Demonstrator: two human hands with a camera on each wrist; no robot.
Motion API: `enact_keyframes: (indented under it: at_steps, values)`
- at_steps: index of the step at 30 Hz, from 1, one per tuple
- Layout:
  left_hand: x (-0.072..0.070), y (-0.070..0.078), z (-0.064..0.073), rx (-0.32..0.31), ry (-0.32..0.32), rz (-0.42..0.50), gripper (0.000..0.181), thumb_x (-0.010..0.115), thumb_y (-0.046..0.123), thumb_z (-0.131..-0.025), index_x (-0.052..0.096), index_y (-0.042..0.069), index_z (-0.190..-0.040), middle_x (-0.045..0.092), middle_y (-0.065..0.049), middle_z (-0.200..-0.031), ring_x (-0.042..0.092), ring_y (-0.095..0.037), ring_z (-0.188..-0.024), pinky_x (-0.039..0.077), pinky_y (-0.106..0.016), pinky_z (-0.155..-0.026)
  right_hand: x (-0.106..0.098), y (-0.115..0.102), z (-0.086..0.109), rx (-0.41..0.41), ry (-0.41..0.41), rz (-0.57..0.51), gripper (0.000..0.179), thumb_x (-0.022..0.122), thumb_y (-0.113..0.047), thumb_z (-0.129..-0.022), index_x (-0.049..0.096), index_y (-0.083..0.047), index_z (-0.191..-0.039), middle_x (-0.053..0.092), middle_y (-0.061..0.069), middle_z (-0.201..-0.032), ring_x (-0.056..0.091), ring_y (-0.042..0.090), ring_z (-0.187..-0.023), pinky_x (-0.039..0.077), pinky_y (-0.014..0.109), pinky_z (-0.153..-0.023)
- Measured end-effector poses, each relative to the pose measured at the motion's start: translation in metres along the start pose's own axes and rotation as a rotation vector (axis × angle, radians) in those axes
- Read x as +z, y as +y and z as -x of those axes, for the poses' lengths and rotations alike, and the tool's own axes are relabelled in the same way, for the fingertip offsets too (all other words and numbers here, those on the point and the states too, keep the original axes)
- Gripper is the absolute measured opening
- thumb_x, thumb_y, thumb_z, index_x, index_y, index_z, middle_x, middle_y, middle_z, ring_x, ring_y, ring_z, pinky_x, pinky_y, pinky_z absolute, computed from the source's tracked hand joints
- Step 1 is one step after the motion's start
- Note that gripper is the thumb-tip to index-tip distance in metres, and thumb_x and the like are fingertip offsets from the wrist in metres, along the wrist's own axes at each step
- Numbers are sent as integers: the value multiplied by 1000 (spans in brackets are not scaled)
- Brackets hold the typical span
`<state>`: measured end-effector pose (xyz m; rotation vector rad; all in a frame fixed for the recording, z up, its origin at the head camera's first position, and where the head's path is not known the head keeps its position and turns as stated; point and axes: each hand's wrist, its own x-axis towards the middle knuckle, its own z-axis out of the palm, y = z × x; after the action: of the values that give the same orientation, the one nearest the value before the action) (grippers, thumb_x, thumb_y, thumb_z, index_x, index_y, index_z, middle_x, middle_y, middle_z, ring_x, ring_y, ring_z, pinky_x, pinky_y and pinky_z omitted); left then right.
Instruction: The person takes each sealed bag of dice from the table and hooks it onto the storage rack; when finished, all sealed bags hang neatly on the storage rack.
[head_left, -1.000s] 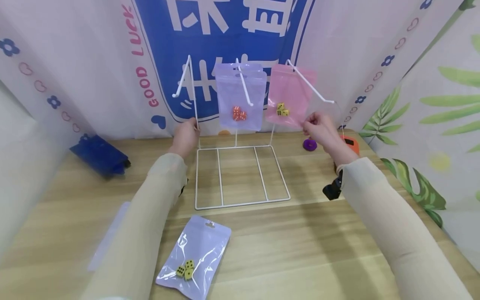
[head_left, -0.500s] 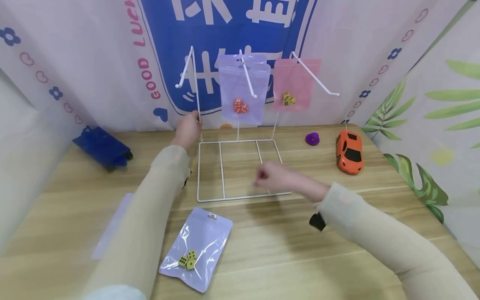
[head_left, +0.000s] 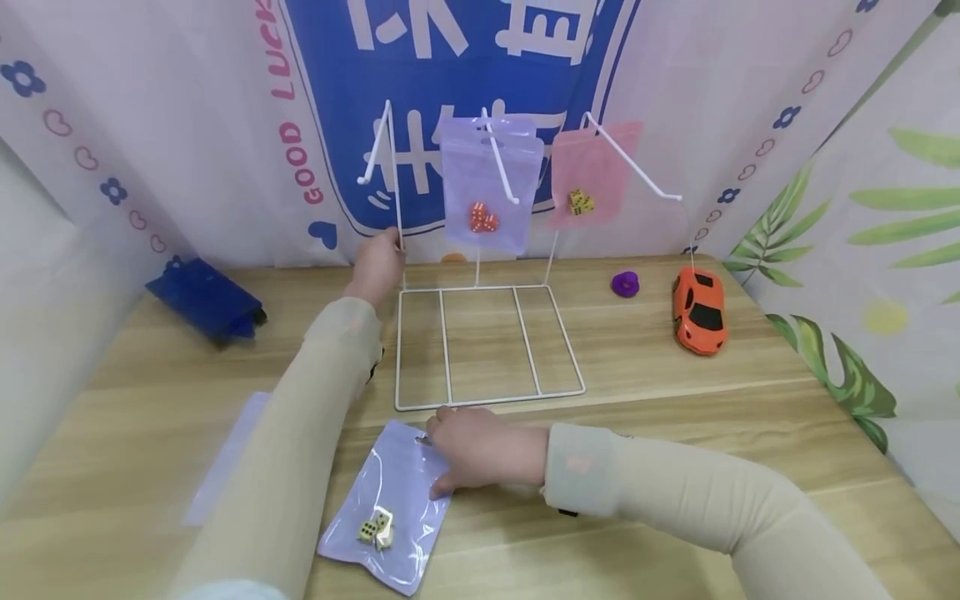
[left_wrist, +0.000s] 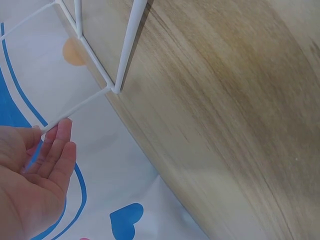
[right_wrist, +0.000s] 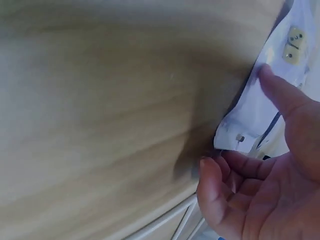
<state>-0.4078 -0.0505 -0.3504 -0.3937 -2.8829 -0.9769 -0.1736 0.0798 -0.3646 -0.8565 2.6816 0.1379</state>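
My left hand (head_left: 377, 268) pinches the left upright of a white wire display rack (head_left: 398, 350) between thumb and fingertips. At the top end of a glossy lavender zip bag (head_left: 382, 483) lying on the table is my right hand (head_left: 483, 450). In the right wrist view its thumb touches the bag's face, while the loosely bent fingers are at the hang-hole edge, apart from the thumb. Yellow dice (head_left: 377, 528) show inside that bag. On the rack's middle hook hang lavender bags (head_left: 491, 175), the front one with orange dice; a pink bag (head_left: 600, 167) with yellow dice hangs on the right hook.
At the table's right stand an orange toy car (head_left: 701, 312) and a small purple object (head_left: 625, 284). A folded dark blue item (head_left: 206, 300) lies at the back left. Partly behind my left sleeve is a flat lavender piece (head_left: 225, 467). A printed cloth backdrop (head_left: 217, 167) rises behind the rack.
My right hand has left the lower corner of the pink bag, swept down and left across the rack's base, and come to the lavender bag on the table. The left hand stays on the upright.
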Motion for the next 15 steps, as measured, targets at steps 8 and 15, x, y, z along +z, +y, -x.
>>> enact_keyframes:
  at_steps: [8,15]
  values:
    - [1,0,1,-5,6,14,14,41,5,-94,52,0,-101,57,-16,-92,53,-29,-82,47,-38,-71,2,1,-2,12,-3,-186,56,76,-40,-70,51,-11,-110,58,-1,-89,55,13,-80,46,26,-71]
    - [2,-2,0,16,13,-6,13,42,4,-94,52,0,-101,59,-18,-94,54,-30,-83,47,-40,-73,4,14,11,20,60,-328,18,66,-18,-81,57,-12,-95,53,-6,-71,50,9,-62,43,22,-56]
